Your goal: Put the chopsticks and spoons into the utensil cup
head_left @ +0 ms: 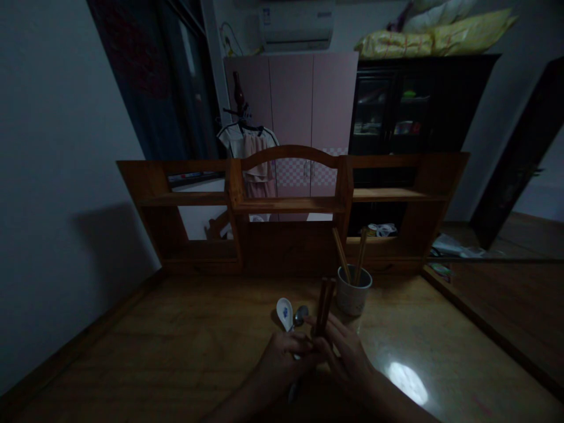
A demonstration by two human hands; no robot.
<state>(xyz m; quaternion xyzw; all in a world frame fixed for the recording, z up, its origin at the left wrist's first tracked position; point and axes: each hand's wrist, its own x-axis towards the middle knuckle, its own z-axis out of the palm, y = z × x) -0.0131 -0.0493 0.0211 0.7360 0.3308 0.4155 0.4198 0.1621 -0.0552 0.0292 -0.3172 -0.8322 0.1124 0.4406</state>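
Both hands meet above the near middle of the wooden table. My right hand is closed around brown chopsticks that stand roughly upright. Against their lower part rests my left hand, its fingers curled and also closed on them. Just beyond the left hand lie a white ceramic spoon with a blue mark and a metal spoon. Their handles run partly hidden under my hands. Beyond the right hand stands a light-coloured cup, with more chopsticks leaning in it.
A wooden shelf unit spans the table's far edge. To the left is a white wall. A raised wooden edge borders the right side. The room is dim, and light glares off the tabletop near my right forearm.
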